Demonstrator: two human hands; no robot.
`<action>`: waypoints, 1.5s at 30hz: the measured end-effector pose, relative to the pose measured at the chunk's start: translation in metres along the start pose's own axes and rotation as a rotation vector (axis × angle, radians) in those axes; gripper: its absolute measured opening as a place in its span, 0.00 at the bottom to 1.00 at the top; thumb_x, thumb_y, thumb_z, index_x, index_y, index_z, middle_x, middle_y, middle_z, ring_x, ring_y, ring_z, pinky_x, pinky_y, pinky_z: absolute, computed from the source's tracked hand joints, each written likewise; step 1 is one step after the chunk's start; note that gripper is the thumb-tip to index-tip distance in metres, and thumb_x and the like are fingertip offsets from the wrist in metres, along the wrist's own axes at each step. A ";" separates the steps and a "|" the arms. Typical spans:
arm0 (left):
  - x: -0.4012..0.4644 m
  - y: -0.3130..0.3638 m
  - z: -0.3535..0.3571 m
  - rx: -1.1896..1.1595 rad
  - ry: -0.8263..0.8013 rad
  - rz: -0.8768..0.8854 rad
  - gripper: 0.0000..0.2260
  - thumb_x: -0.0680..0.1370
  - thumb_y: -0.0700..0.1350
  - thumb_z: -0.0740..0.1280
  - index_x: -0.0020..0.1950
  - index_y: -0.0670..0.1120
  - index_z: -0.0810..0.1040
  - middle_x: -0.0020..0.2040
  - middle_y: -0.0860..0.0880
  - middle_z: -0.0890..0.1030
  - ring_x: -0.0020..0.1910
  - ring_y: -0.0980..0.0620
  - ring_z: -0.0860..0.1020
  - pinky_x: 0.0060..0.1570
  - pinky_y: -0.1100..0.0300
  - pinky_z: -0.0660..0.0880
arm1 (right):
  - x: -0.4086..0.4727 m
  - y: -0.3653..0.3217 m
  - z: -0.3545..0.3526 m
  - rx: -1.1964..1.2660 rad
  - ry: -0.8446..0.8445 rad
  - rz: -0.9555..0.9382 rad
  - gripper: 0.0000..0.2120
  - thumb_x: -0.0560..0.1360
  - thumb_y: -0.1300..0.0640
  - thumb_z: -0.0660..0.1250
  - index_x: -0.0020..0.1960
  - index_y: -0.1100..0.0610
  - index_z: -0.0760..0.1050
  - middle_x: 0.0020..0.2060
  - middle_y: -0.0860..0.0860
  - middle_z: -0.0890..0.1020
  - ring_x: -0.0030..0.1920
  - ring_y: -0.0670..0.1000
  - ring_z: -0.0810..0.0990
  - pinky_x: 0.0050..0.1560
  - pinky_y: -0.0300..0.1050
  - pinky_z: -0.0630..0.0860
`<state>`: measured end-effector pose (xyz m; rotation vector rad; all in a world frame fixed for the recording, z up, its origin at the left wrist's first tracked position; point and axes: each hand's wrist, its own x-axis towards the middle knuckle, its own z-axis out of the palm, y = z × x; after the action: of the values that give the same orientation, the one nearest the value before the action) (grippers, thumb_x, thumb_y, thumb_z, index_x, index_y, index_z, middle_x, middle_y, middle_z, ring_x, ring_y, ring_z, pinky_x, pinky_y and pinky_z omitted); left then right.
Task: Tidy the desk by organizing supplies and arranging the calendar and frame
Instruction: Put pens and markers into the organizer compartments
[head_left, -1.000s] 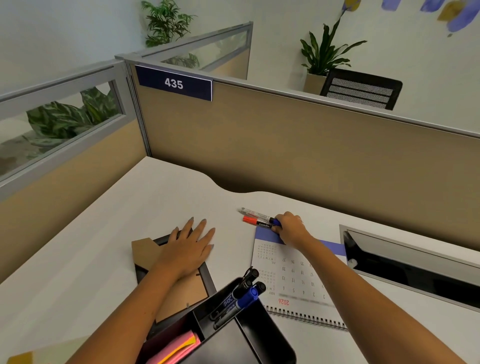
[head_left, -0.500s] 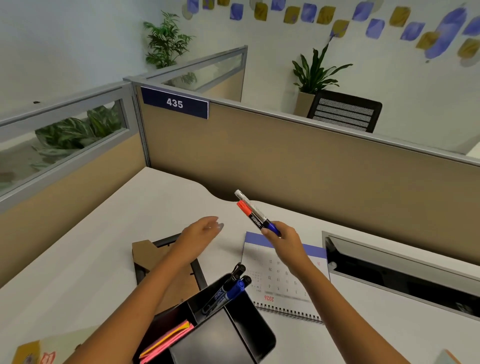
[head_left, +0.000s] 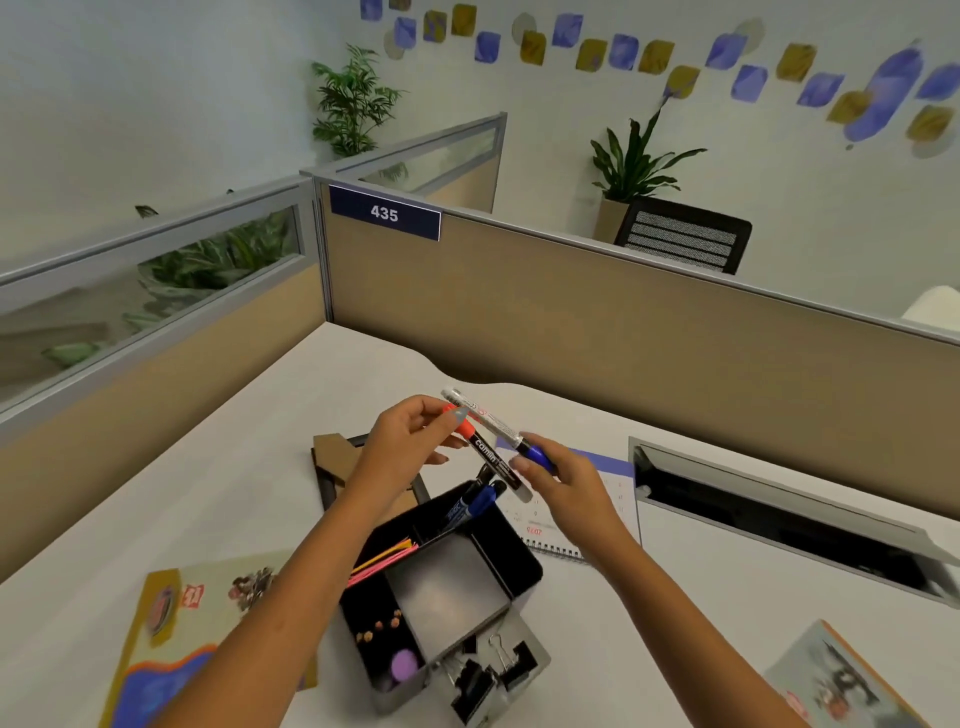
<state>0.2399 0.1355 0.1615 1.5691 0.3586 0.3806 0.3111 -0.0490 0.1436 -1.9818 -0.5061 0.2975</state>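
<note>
Both hands are up over the desk, sharing a pair of markers. The right hand (head_left: 563, 480) pinches the near ends of the orange-capped black marker (head_left: 488, 454) and the clear-barrelled marker with a blue cap (head_left: 501, 426), while the left hand (head_left: 410, 434) closes finger and thumb on the orange cap at the far end. Whether the left hand is gripping or just steadying is hard to tell through the blur.

This looks like the supply-sorting step: markers gathered and headed for storage. Straight below the hands sits the black compartmented desk organiser (head_left: 511, 558), its back slot already holding blue and black pens (head_left: 475, 501).

The next move calls for tipping the markers upright and lowering them into that slot, clear of the pens.

Under the left wrist lies the dark picture frame with cardboard backing (head_left: 332, 462), face down; beneath the right hand, the spiral-bound calendar (head_left: 615, 470) lies flat. Neither is arranged yet.
</note>
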 end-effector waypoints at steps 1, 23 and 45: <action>-0.005 0.002 -0.004 0.001 0.019 0.014 0.06 0.76 0.48 0.67 0.49 0.46 0.79 0.43 0.51 0.85 0.43 0.53 0.83 0.38 0.62 0.78 | -0.004 0.000 0.000 0.021 0.019 0.011 0.18 0.77 0.50 0.63 0.67 0.48 0.71 0.56 0.48 0.79 0.52 0.48 0.77 0.39 0.33 0.74; -0.013 -0.067 -0.006 0.832 -0.111 0.254 0.04 0.76 0.46 0.67 0.50 0.52 0.75 0.44 0.51 0.83 0.40 0.54 0.80 0.41 0.56 0.79 | -0.040 0.000 0.014 -0.214 0.139 -0.260 0.07 0.76 0.60 0.65 0.54 0.55 0.74 0.48 0.47 0.77 0.45 0.47 0.79 0.47 0.40 0.80; -0.004 -0.077 -0.009 0.881 -0.128 0.310 0.14 0.80 0.44 0.61 0.65 0.55 0.76 0.57 0.51 0.82 0.54 0.50 0.79 0.51 0.55 0.78 | -0.003 0.023 0.065 -0.615 0.149 -0.288 0.10 0.77 0.57 0.64 0.55 0.59 0.79 0.53 0.54 0.75 0.52 0.53 0.73 0.48 0.38 0.71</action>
<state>0.2329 0.1437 0.0851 2.5152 0.1816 0.3762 0.2866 -0.0081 0.0944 -2.4518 -0.8475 -0.2150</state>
